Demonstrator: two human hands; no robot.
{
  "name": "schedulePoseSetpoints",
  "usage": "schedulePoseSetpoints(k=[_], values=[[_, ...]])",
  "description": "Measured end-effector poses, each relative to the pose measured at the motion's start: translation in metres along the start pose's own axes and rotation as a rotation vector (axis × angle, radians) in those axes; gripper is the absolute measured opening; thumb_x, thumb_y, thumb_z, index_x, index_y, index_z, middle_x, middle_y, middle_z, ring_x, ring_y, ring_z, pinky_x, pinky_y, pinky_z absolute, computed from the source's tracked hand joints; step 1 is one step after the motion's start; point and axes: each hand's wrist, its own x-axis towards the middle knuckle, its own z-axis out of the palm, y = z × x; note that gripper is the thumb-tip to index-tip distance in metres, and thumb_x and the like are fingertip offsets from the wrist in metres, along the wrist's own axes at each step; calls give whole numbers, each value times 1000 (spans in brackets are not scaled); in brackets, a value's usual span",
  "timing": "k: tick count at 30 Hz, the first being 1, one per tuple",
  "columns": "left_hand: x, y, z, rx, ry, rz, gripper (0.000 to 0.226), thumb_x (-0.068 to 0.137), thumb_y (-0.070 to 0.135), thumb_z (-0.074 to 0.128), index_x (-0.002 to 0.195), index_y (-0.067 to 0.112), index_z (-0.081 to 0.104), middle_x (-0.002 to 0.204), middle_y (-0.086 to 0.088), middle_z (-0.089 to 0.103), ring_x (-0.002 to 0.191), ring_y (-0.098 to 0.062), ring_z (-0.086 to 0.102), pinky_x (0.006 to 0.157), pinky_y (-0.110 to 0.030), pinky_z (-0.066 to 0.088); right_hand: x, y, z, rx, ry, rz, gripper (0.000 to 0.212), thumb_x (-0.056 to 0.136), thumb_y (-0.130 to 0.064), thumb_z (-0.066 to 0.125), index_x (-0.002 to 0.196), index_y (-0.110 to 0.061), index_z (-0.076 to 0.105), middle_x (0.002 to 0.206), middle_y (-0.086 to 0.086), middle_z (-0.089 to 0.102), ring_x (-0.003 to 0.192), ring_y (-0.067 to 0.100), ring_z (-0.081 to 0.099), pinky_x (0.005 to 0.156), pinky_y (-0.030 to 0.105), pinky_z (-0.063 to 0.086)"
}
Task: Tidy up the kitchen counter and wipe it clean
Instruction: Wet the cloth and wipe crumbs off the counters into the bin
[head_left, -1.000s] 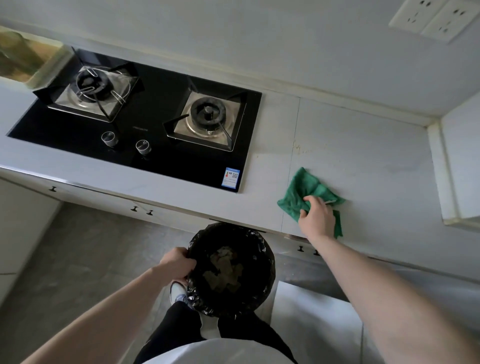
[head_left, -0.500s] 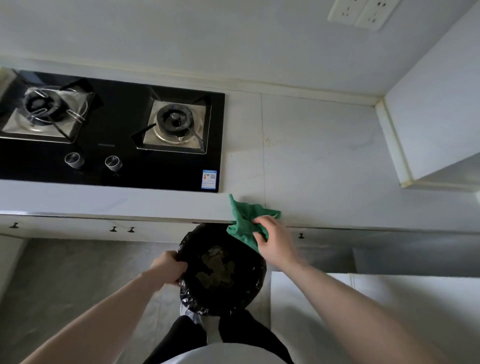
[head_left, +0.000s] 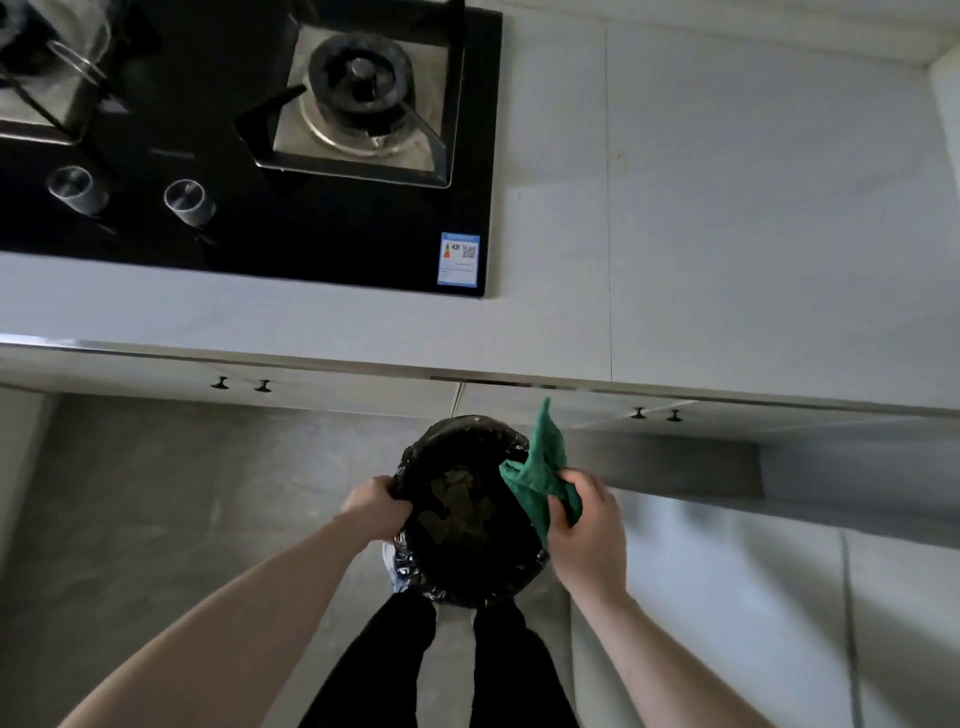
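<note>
A round bin lined with a black bag (head_left: 470, 577) hangs below the counter edge, with scraps lying inside it. My left hand (head_left: 375, 506) grips its left rim. My right hand (head_left: 589, 530) holds a crumpled green cloth (head_left: 540, 475) over the bin's right rim, one corner pointing up. The light grey counter (head_left: 727, 234) stretches above, its front edge just beyond the bin.
A black glass gas hob (head_left: 249, 156) with two burners and two knobs fills the counter's left part. Cabinet fronts with small black knobs (head_left: 241, 385) run under the counter. My dark-trousered legs (head_left: 441, 670) stand on the grey floor beneath the bin.
My right hand swept the green cloth off the counter's front edge and down over the bin's right rim. The left hand keeps its grip on the bin.
</note>
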Motion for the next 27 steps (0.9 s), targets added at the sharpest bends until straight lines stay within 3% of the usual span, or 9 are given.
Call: schedulePoseSetpoints(k=[5, 8, 15, 18, 21, 24, 27], values=[[84, -19, 43, 90, 5, -6, 9, 82, 15, 57, 86, 22, 62, 80, -7, 71, 72, -27, 75, 68, -34, 65, 28, 62, 51, -70, -38, 110, 27, 93, -17, 64, 118, -27, 62, 112, -13, 62, 102, 16, 58, 81, 37, 52], [140, -35, 71, 150, 13, -15, 24, 81, 19, 57, 103, 18, 64, 89, -8, 73, 83, -29, 73, 77, -35, 63, 46, 94, 81, -98, -48, 102, 29, 88, -12, 68, 114, -25, 64, 108, -11, 64, 98, 20, 61, 77, 34, 50], [228, -56, 120, 192, 15, -62, 29, 84, 16, 54, 113, 14, 59, 84, -6, 68, 79, -27, 71, 65, -30, 58, 73, 142, 138, -159, -146, 117, 32, 91, -16, 67, 120, -28, 63, 115, -12, 62, 107, 15, 57, 82, 33, 50], [254, -58, 134, 251, 23, -57, 34, 85, 20, 55, 119, 13, 57, 95, -6, 66, 95, -31, 69, 82, -35, 58, 76, 154, 158, -164, -176, 94, 32, 90, -16, 67, 118, -30, 62, 115, -15, 61, 107, 14, 56, 84, 36, 52], [263, -55, 145, 298, 21, -72, 32, 91, 19, 53, 121, 10, 49, 102, -9, 59, 107, -34, 63, 84, -34, 51, 78, 162, 169, -166, -183, 75, 33, 89, -16, 68, 118, -30, 62, 117, -17, 60, 108, 15, 57, 83, 37, 53], [272, -58, 155, 280, 10, -90, 34, 92, 17, 51, 123, 4, 45, 118, -17, 60, 113, -37, 61, 94, -40, 52, 80, 166, 173, -175, -199, 69, 33, 89, -17, 67, 118, -32, 61, 118, -18, 59, 108, 15, 57, 84, 39, 54], [277, -59, 161, 265, -22, -91, 35, 93, 12, 50, 125, 0, 41, 124, -20, 57, 117, -38, 59, 96, -42, 50, 82, 172, 173, -196, -221, 44, 34, 89, -17, 66, 118, -33, 61, 120, -18, 58, 110, 16, 56, 87, 40, 52]])
